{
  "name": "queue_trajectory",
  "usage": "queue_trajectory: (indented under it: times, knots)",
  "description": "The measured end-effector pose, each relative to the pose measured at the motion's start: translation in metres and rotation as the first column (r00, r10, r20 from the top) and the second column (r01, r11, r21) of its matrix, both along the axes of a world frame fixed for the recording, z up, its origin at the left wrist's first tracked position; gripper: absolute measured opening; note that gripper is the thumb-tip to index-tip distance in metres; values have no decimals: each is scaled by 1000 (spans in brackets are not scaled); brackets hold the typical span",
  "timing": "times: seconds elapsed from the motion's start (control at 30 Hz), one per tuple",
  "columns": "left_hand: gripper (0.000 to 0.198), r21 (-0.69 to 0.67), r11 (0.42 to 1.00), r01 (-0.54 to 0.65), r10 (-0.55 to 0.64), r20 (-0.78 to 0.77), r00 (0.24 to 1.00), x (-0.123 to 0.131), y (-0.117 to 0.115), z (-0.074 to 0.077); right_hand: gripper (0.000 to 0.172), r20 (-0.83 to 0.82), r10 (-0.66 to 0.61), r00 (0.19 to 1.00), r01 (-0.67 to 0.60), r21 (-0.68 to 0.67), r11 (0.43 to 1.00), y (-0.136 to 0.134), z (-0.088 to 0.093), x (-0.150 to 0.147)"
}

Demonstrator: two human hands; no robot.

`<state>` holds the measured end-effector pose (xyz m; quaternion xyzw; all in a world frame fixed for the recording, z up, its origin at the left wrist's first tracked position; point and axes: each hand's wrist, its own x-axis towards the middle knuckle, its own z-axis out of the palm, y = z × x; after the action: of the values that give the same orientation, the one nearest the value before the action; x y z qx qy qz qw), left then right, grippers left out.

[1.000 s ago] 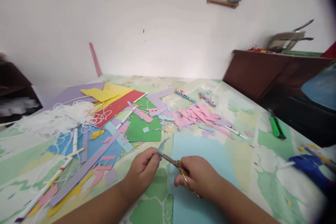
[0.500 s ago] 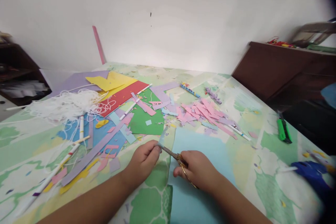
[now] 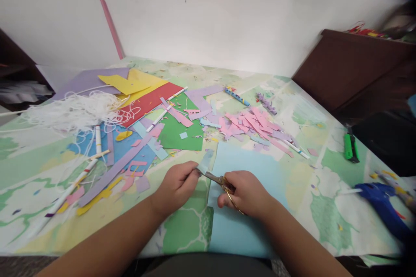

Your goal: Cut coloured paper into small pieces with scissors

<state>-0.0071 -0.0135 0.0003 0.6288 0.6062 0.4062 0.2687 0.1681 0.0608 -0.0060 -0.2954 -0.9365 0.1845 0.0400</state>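
Observation:
My left hand (image 3: 178, 184) pinches a small piece of light blue paper (image 3: 205, 163) near the middle of the table. Gold-handled scissors (image 3: 216, 178) are held in my right hand (image 3: 245, 192), their blades pointing left at the paper by my left fingertips. Below my right hand lies a large light blue sheet (image 3: 237, 233). Pink paper scraps (image 3: 253, 122) are heaped beyond it. A green sheet (image 3: 175, 132) with bits on it lies beyond my left hand.
Tangled white string (image 3: 78, 110) and a red sheet (image 3: 149, 104) are at the left, beside a long purple strip (image 3: 113, 175). A green cutter (image 3: 351, 147) and a blue glue gun (image 3: 383, 203) lie at the right. A dark cabinet (image 3: 351, 69) stands behind.
The view has tilted down, so the table's near edge now shows. The scissors' tips have drawn slightly back from my left fingertips, and more of the small blue piece is visible.

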Motion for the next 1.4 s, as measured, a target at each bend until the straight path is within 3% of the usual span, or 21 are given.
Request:
queue_trajectory:
  times: [0.17, 0.33, 0.5, 0.63, 0.8, 1.03, 1.17, 1.4]
  knots:
    - [24, 37, 997, 66, -67, 36, 997, 0, 1, -1, 47, -12, -20, 1000, 19, -28, 999, 0, 0, 0]
    - [23, -13, 1000, 27, -24, 190, 982, -2, 1, -4, 45, 27, -30, 999, 32, -52, 998, -1, 2, -1]
    - [21, -101, 987, -124, 150, 320, 936, -2, 4, -2, 44, 72, -78, 994, 80, -34, 996, 2, 3, 1]
    - [32, -223, 936, -273, 345, 422, 838, 0, 11, -2, 44, 108, -115, 988, 115, -2, 993, 2, 3, 2]
    - [32, -333, 899, -286, 430, 538, 725, -2, 19, -11, 46, 128, -136, 982, 134, 21, 991, 0, 4, -1]
    - [31, -369, 903, -222, 354, 343, 870, -1, 17, 0, 50, 198, -175, 965, 176, 11, 984, 2, 8, -6]
    - [31, -364, 910, -200, 313, 285, 906, 0, 16, 9, 51, 221, -176, 959, 183, -10, 983, 2, 7, -6]
    - [31, -306, 938, -165, 244, 240, 940, -2, 13, 9, 48, 219, -193, 956, 202, -18, 979, 1, 7, -7]
